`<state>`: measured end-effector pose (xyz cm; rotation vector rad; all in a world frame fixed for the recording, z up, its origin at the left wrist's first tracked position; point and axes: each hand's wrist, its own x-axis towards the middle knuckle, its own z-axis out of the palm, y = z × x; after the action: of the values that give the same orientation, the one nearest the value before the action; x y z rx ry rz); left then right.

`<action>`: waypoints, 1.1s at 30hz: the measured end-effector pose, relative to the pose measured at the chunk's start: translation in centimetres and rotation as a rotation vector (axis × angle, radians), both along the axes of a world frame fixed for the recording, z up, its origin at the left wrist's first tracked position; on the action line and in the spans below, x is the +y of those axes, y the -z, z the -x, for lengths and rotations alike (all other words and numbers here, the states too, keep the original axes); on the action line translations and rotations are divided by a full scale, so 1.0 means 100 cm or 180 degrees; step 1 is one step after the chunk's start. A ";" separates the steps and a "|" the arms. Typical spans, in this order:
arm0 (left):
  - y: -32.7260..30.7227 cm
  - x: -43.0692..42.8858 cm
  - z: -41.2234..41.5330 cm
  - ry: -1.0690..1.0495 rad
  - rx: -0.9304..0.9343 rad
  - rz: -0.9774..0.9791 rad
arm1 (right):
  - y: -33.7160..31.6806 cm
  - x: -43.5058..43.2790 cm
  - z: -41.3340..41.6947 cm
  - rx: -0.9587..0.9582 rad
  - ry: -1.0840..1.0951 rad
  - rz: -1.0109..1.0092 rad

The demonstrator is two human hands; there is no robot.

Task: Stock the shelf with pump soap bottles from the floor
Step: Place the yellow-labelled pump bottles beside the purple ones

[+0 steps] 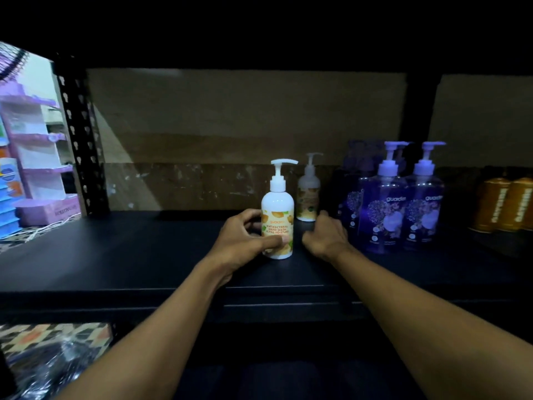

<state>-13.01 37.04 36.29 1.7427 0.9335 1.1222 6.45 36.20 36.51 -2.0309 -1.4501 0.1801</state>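
1. Hands: our left hand (248,241) grips the front white pump bottle (277,209), upright on the shelf (144,255); our right hand (326,235) is loosely curled and holds nothing.
2. Risk, we judge: right knuckles clip the rear white bottle (309,192) and topple it.
3. Count: two white bottles, at least three purple bottles (403,209), two orange cans (501,203).
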 end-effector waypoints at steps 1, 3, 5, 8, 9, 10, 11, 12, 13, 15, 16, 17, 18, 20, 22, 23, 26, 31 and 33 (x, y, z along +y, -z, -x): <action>-0.001 0.001 0.000 0.0011 0.0060 -0.0009 | 0.000 -0.012 0.000 -0.0139 -0.0140 0.0089; -0.004 0.004 -0.002 0.0023 0.0150 0.0002 | 0.000 -0.039 -0.001 -0.0395 -0.0386 0.0282; -0.003 0.011 -0.008 -0.0004 0.0256 0.0016 | 0.002 -0.064 -0.003 -0.0596 -0.0561 0.0344; -0.002 0.033 -0.021 -0.0151 0.0370 -0.0048 | 0.004 -0.087 -0.002 -0.0765 -0.0654 0.0238; -0.002 0.044 -0.029 -0.0212 0.0391 -0.0052 | 0.004 -0.089 -0.002 -0.0794 -0.0634 0.0219; -0.003 0.053 -0.035 -0.0281 0.0414 -0.0039 | 0.005 -0.090 -0.001 -0.0832 -0.0608 0.0194; -0.003 0.064 -0.041 -0.0348 0.0441 -0.0024 | 0.004 -0.091 0.001 -0.0879 -0.0581 0.0171; -0.003 0.073 -0.048 -0.0427 0.0470 0.0005 | 0.003 -0.091 0.002 -0.0925 -0.0559 0.0145; -0.003 0.086 -0.054 -0.0515 0.0500 0.0041 | 0.004 -0.089 0.002 -0.0951 -0.0551 0.0120; -0.002 0.107 -0.065 -0.0679 0.0560 0.0104 | 0.005 -0.088 0.001 -0.0966 -0.0532 0.0087; -0.001 0.116 -0.068 -0.0745 0.0597 0.0142 | 0.006 -0.088 0.001 -0.0977 -0.0525 0.0076; 0.001 0.124 -0.071 -0.0781 0.0630 0.0175 | 0.007 -0.086 0.000 -0.0969 -0.0516 0.0075; 0.002 0.130 -0.073 -0.0806 0.0616 0.0188 | 0.007 -0.085 -0.001 -0.0973 -0.0510 0.0084; 0.009 0.150 -0.077 -0.0838 0.0566 0.0140 | 0.007 -0.085 -0.001 -0.0972 -0.0516 0.0116; 0.022 0.183 -0.083 -0.0820 0.0519 0.0115 | 0.007 -0.085 -0.001 -0.0970 -0.0507 0.0109; 0.025 0.190 -0.085 -0.0826 0.0496 0.0130 | 0.007 -0.086 0.000 -0.0956 -0.0501 0.0116; 0.018 0.182 -0.089 -0.0851 0.0567 0.0254 | 0.006 -0.086 0.000 -0.0955 -0.0487 0.0124; 0.002 0.149 -0.090 -0.0911 0.0795 0.0200 | 0.006 -0.084 0.001 -0.0914 -0.0478 0.0140; 0.004 0.148 -0.090 -0.0983 0.0935 0.0111 | 0.006 -0.084 0.001 -0.0896 -0.0472 0.0149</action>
<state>-4.06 51.86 35.90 1.8065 1.4324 1.0464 6.38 27.78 35.94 -2.0486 -1.7860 -0.0126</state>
